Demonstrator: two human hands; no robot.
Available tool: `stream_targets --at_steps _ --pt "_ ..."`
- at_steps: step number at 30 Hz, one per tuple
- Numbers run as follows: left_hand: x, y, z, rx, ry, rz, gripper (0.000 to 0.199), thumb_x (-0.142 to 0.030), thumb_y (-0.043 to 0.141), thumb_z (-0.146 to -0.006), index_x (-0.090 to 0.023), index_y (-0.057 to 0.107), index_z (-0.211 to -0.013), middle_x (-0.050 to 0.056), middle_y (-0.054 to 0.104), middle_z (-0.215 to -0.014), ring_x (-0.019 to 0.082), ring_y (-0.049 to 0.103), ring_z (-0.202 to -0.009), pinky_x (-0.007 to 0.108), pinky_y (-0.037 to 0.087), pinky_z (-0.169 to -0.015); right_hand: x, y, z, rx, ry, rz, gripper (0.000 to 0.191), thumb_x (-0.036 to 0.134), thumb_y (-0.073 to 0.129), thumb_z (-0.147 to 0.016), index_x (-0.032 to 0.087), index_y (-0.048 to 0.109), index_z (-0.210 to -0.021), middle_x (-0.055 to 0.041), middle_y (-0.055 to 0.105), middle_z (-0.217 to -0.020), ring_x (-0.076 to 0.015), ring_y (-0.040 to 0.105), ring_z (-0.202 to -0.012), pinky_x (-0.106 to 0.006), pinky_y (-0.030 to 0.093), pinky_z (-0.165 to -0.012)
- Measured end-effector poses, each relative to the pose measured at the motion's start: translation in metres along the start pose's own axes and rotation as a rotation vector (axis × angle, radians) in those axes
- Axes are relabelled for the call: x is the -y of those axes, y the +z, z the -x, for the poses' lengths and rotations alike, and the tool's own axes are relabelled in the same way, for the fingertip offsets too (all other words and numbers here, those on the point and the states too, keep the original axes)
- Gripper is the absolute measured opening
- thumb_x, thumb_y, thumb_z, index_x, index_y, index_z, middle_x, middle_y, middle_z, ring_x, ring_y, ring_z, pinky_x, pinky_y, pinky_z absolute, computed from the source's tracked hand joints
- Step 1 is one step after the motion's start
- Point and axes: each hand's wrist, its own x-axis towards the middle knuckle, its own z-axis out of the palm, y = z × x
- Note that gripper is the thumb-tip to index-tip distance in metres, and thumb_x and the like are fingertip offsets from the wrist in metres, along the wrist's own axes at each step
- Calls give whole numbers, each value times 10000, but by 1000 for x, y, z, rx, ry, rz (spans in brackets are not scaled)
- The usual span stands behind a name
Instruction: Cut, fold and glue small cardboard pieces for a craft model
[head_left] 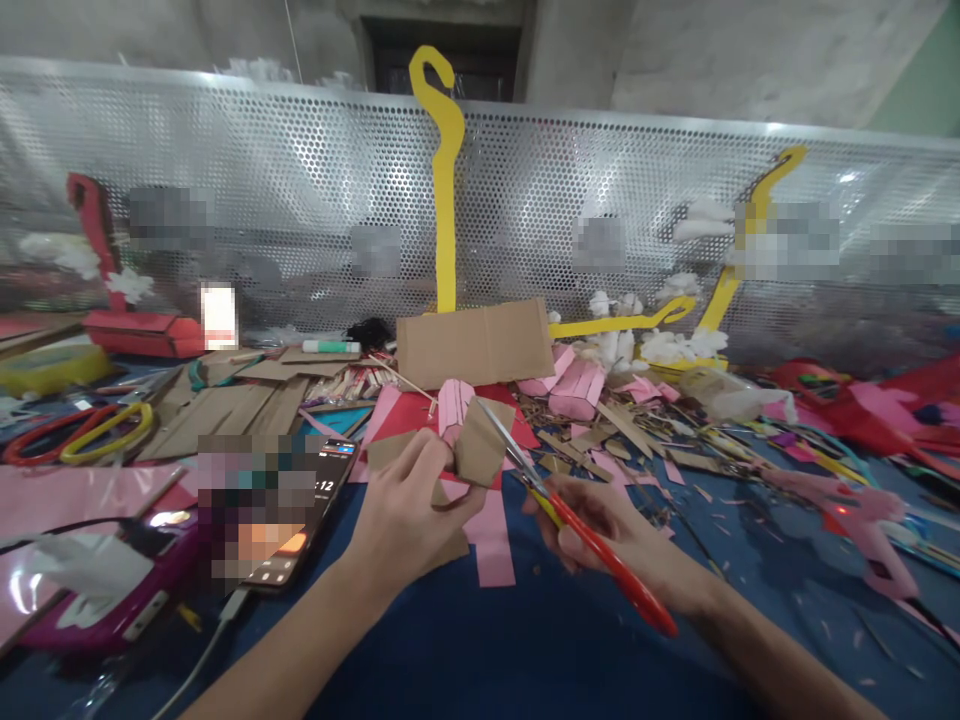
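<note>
Right hand [609, 515] gripping scissors [588, 532], tips pointing forward-left, long axis diagonal

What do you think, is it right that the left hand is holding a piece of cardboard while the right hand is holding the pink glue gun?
Not quite: the head view shows the right hand holding scissors, while the pink glue gun lies farther right. The left hand is indeed holding a piece of cardboard.

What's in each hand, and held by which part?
Left hand: a cardboard piece, by its lower left edge. Right hand: scissors, by the handles.
</note>
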Motion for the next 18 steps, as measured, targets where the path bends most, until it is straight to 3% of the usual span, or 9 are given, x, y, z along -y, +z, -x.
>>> stream_targets --at_steps 12,18 --pt "0 1 0 0 -8 2 326 -188 729 -836 -237 407 -824 -29 552 -768 153 572 -701 273 470 -585 -4 -1 2 -7 -3 -28 419 566 697 -911 193 596 -1072 7 546 -780 -133 482 -675 -271 412 -641" --pt "-1 1 0 4 -14 6 331 -183 734 -830 -235 407 -827 -24 559 -780 155 570 -708 276 464 -586 1 1 1 -1 23 4 403 553 718 -889 197 529 -902 7 533 -802 -117 450 -658 -249 342 -585"
